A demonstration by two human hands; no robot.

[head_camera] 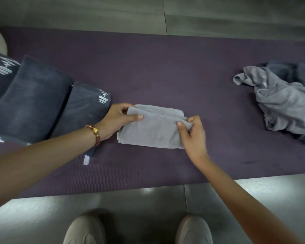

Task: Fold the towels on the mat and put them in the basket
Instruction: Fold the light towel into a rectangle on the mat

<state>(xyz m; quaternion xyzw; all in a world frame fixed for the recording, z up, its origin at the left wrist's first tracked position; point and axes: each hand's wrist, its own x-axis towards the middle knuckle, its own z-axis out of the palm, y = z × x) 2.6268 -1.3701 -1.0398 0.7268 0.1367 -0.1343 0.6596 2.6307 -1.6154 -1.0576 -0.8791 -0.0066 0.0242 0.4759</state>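
A folded light grey towel lies mid-mat on the purple mat. The left hand pinches its left end, the right hand pinches its right end. Folded dark towels sit left; a crumpled towel pile lies right.
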